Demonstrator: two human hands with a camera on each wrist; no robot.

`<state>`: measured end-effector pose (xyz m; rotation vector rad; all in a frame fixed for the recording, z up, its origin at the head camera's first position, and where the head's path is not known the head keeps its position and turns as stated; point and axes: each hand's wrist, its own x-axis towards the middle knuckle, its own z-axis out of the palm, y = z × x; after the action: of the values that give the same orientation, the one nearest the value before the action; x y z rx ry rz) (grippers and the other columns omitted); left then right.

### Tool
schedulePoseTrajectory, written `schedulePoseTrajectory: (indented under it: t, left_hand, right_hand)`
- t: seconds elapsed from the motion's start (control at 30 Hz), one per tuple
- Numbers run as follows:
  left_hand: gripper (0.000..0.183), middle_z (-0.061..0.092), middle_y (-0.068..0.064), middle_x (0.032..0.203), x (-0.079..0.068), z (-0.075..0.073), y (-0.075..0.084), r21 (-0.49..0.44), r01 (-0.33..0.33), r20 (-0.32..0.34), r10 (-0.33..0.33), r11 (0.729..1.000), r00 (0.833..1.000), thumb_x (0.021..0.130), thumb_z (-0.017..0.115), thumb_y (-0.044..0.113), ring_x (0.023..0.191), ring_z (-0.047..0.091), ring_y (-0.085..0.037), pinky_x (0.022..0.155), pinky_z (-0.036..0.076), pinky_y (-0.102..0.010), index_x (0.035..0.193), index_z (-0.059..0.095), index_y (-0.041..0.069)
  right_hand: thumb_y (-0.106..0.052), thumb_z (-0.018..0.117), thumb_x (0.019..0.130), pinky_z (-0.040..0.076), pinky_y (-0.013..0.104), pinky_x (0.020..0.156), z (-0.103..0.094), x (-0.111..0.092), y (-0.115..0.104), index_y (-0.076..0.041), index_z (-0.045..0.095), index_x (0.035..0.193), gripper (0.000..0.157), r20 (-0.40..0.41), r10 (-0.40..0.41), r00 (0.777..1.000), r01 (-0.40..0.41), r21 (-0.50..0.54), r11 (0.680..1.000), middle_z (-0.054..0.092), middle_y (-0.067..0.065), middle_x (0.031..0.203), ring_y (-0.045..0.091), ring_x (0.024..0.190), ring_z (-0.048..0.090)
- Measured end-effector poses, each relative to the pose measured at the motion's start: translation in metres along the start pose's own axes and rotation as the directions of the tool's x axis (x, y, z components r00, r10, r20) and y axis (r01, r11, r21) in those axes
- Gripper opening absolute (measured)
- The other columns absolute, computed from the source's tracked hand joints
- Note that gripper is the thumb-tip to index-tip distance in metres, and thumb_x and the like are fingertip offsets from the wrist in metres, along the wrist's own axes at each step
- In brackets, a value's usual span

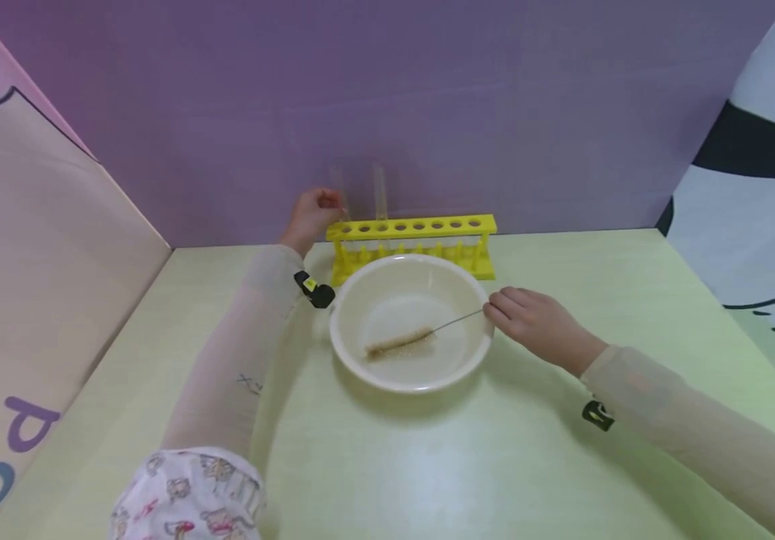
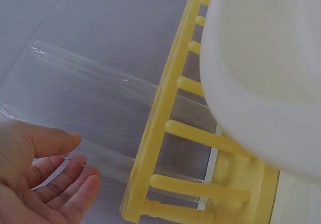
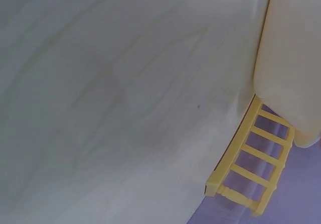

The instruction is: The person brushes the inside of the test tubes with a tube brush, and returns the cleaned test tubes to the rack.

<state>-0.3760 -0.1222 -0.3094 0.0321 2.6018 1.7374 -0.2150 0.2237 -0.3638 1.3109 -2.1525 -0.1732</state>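
Well, brush (image 1: pixel 402 343) in right hand (image 1: pixel 537 324), tube (image 2: pixel 113 160) perhaps against left hand (image 1: pixel 313 217).

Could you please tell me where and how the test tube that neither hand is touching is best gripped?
I'd pinch the test tube near its upper end, coming from above: it stands roughly upright, its top well clear of the yellow rack, whereas the rack's bar encircles it lower down and the white basin crowds the front.
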Motion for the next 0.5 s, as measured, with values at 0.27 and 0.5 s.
schedulePoseTrajectory:
  t: [0.27,0.5]
  left_hand:
    - [0.032,0.055,-0.013,0.118,-0.004,0.0018,-0.0001,-0.065,0.02,-0.015,-0.021,0.998,1.0,0.088,0.061,0.0,0.112,0.054,-0.025,0.093,0.047,-0.035,0.12,0.052,0.001]
    - [0.03,0.056,-0.013,0.118,-0.0044,0.0029,0.0016,-0.036,-0.009,-0.026,0.008,0.999,1.0,0.088,0.062,0.001,0.112,0.054,-0.025,0.093,0.048,-0.035,0.117,0.054,0.001]
  right_hand:
    - [0.01,0.058,0.079,0.053,0.033,0.065,0.0016,0.0014,-0.0014,0.005,0.057,0.097,0.018,-0.036,0.002,0.999,-0.002,-0.004,1.0,0.058,0.014,0.09,0.027,0.079,0.056]
    - [0.011,0.07,0.068,0.053,0.033,0.065,0.0002,0.0011,-0.0021,0.004,0.057,0.096,0.031,-0.044,0.012,0.999,-0.013,-0.017,1.0,0.059,0.015,0.09,0.027,0.079,0.057]
